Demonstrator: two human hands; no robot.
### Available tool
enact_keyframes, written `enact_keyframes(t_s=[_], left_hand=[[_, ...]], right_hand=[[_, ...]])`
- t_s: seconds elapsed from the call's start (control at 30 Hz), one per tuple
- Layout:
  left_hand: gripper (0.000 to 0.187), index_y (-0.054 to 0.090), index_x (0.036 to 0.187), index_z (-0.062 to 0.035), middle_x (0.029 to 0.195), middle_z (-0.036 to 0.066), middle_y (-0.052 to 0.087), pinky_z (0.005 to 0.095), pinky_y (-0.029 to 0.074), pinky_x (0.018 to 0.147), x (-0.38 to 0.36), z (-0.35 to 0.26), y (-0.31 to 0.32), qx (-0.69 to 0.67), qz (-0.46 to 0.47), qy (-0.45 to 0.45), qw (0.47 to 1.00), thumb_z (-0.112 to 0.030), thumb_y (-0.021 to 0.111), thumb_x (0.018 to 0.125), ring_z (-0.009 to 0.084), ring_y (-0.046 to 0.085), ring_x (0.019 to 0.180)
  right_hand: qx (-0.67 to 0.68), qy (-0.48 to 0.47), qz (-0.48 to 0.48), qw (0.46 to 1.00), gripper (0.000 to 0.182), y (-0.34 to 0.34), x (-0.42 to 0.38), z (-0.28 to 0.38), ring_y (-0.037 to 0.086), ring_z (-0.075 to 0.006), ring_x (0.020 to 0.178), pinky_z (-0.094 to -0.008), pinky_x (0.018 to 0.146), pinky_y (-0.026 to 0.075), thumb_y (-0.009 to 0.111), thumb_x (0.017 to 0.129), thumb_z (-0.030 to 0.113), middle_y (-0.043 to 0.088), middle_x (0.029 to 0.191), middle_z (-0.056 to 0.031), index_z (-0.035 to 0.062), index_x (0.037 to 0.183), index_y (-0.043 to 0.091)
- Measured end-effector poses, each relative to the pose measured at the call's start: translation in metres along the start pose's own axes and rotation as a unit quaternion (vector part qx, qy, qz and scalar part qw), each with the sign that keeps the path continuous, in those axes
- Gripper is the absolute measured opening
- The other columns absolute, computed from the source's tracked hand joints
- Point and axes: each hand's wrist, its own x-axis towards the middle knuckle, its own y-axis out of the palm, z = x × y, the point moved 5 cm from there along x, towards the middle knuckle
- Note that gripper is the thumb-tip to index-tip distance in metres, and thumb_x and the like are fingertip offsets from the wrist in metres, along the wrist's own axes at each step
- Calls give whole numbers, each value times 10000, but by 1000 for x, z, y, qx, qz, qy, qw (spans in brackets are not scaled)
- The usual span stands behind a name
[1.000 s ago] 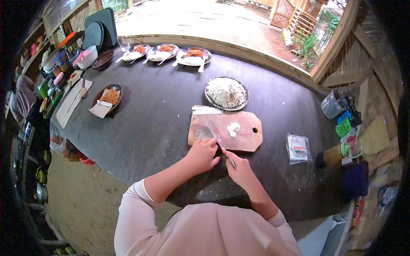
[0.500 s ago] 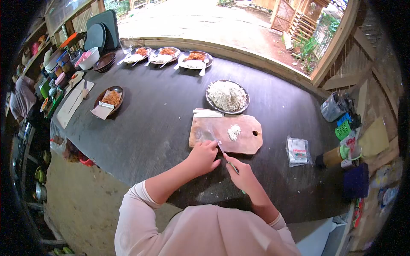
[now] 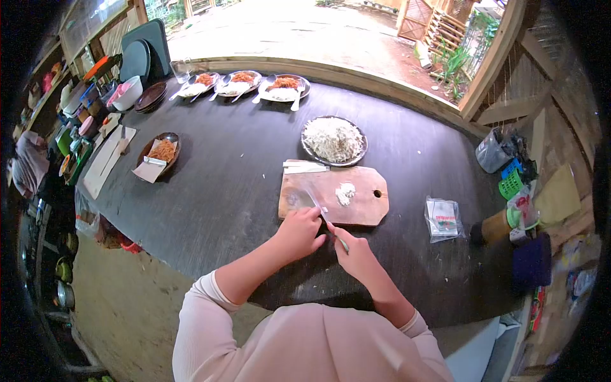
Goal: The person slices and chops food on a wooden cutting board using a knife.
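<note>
A wooden cutting board (image 3: pixel 366 213) lies on the dark table. Near its lower left edge my left hand (image 3: pixel 299 232) has its fingers bent together beside the blade; what they hold is hidden. My right hand (image 3: pixel 353 254) grips a knife (image 3: pixel 323 211) by its green handle, the blade slanting up and left over the board. A small white chopped heap (image 3: pixel 345 193) is on the board, and pale white strips (image 3: pixel 307 167) lie along its top left edge. Behind the board stands a plate piled with white shreds (image 3: pixel 334 139).
Three plates of food with cutlery (image 3: pixel 283 88) line the table's back edge. At left are a brown dish with orange shreds (image 3: pixel 162 151) and a long white board (image 3: pixel 105 167). A plastic packet (image 3: pixel 443 219) lies at right. Another person (image 3: pixel 30 162) is at far left.
The view has shifted slightly. My right hand and the knife handle have tilted more upright, and the hand is a little nearer to my left hand.
</note>
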Motion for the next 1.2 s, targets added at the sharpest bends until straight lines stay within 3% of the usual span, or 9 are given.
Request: enact_keyframes(t_s=[0.23,0.3,0.5,0.73,0.8,1.03,1.1,1.13,1.2], left_hand=[[345,669,923,14,1102,146,593,426,477,903,1,-2,-3,14,-15,18,1000,-305,677,792,314,581,1037],[342,670,916,14,1108,146,591,425,479,902,1,-2,-4,5,-6,9,1000,-306,672,797,314,578,1042],[352,673,926,10,1135,149,590,429,478,891,0,0,-1,22,8,9,1000,-320,662,805,312,575,1057],[350,673,948,-4,1114,130,590,429,476,890,0,-1,-3,32,6,0,999,-323,664,806,305,569,1073],[347,675,954,-10,1102,119,590,428,473,890,-1,-2,-3,39,14,-6,999,-325,664,808,298,566,1077],[361,678,973,-26,1119,112,584,431,466,900,-1,-2,-7,30,39,-16,999,-349,659,814,288,559,1097],[383,677,990,-27,1117,109,586,433,460,906,-3,-3,-6,37,41,-20,998,-364,665,807,289,558,1101],[383,677,990,-27,1117,109,586,433,460,906,-3,-4,-5,37,42,-19,998,-364,665,807,289,558,1101],[409,670,1016,-25,1121,109,583,435,457,907,-4,-6,-7,45,30,-21,998,-373,668,802,289,553,1114]], right_hand=[[45,-19,-4,999,380,-3,-2,-3,709,-258,848,-324,762,512,566,941,81,655,952,-244,116,1319,570],[23,65,29,997,374,-5,1,3,700,-242,900,-304,818,501,572,943,86,662,1016,-238,101,1316,570],[46,-37,-12,998,386,0,-4,-8,702,-241,839,-316,772,511,568,940,83,653,954,-238,112,1324,566],[7,19,16,1000,381,0,-4,-3,698,-200,823,-317,755,515,550,943,69,665,914,-212,111,1321,570],[53,-89,-49,993,330,1,-4,-6,658,-416,796,-411,649,521,566,945,130,617,833,-283,124,1275,586],[62,-45,-40,996,334,0,-3,0,667,-405,784,-398,634,516,562,946,123,618,836,-280,117,1279,583],[42,-48,-28,998,375,2,-7,-5,712,-260,813,-330,706,514,543,946,83,662,906,-230,115,1319,567],[42,-47,-29,998,375,1,-6,-5,712,-260,813,-330,706,514,543,946,83,662,906,-230,115,1319,567],[46,-46,-32,997,338,-2,-2,1,660,-410,779,-412,636,517,561,944,118,619,840,-277,110,1281,582]])
